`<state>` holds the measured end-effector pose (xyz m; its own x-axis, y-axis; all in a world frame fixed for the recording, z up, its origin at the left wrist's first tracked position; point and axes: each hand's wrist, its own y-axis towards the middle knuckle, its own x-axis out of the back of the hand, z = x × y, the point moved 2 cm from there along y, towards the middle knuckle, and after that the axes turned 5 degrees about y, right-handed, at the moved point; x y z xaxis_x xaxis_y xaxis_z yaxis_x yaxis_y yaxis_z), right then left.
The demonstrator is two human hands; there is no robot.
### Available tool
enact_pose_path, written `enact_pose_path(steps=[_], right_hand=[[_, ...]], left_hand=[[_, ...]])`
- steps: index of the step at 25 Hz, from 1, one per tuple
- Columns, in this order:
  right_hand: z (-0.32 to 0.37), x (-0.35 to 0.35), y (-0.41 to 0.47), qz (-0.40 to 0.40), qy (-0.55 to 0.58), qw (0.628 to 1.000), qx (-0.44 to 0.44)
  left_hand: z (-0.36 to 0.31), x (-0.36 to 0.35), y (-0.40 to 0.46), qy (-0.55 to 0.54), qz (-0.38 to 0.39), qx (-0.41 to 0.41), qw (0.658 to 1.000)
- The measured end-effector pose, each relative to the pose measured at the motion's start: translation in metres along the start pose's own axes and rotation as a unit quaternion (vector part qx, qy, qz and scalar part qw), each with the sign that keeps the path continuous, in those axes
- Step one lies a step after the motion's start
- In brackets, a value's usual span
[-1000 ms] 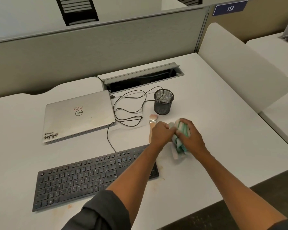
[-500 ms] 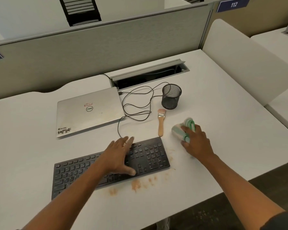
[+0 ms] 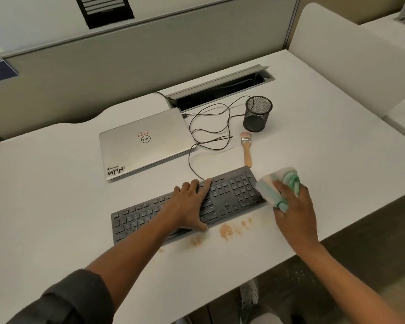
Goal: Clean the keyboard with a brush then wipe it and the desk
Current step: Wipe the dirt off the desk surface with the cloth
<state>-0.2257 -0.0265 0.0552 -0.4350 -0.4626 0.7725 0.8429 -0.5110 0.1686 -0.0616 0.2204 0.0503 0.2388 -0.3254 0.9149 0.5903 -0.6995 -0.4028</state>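
Observation:
A black keyboard (image 3: 229, 190) lies across the white desk (image 3: 325, 160), slanting up to the right. My left hand (image 3: 189, 204) presses flat on its middle, fingers spread. My right hand (image 3: 292, 204) grips a bunched white and green cloth (image 3: 278, 183) at the keyboard's right end, where the cloth touches the corner. A small wooden-handled brush (image 3: 246, 148) lies on the desk just beyond the keyboard. Brownish dust patches (image 3: 226, 230) mark the desk along the keyboard's near edge.
A closed silver laptop (image 3: 143, 141) sits behind the keyboard on the left. A looped black cable (image 3: 211, 127) runs to an open cable tray (image 3: 220, 90). A black mesh pen cup (image 3: 257, 113) stands behind the brush. Partition panels close off the back and right.
My left hand let go of the cloth and came down flat on the keyboard. My right hand carried the cloth to the keyboard's right end.

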Motion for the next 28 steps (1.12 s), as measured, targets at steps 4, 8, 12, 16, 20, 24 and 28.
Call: enact_pose_path(steps=[4, 8, 12, 16, 20, 24, 28], right_hand=[[0.096, -0.049, -0.123, 0.08, 0.026, 0.989, 0.121], [0.212, -0.153, -0.175, 0.195, 0.058, 0.945, 0.257], [0.25, -0.221, -0.175, 0.169, 0.003, 0.95, 0.264], [0.181, -0.193, -0.117, 0.023, -0.029, 0.987, 0.158], [0.072, -0.112, -0.064, -0.042, -0.107, 0.993, -0.014], [0.061, -0.081, -0.053, -0.09, -0.1, 0.99, -0.04], [0.145, -0.155, -0.094, 0.0, -0.066, 0.985, 0.16]], left_hand=[[0.021, 0.023, 0.009, -0.016, -0.019, -0.002, 1.0], [0.045, 0.055, 0.019, -0.008, -0.035, -0.004, 0.999], [0.064, 0.066, 0.018, 0.014, -0.056, 0.005, 0.998], [0.078, 0.067, 0.01, 0.025, -0.062, 0.001, 0.998], [0.078, 0.071, 0.009, 0.023, -0.061, 0.01, 0.998], [0.071, 0.076, 0.013, 0.007, -0.061, 0.013, 0.998], [0.07, 0.082, 0.02, -0.005, -0.07, 0.019, 0.997]])
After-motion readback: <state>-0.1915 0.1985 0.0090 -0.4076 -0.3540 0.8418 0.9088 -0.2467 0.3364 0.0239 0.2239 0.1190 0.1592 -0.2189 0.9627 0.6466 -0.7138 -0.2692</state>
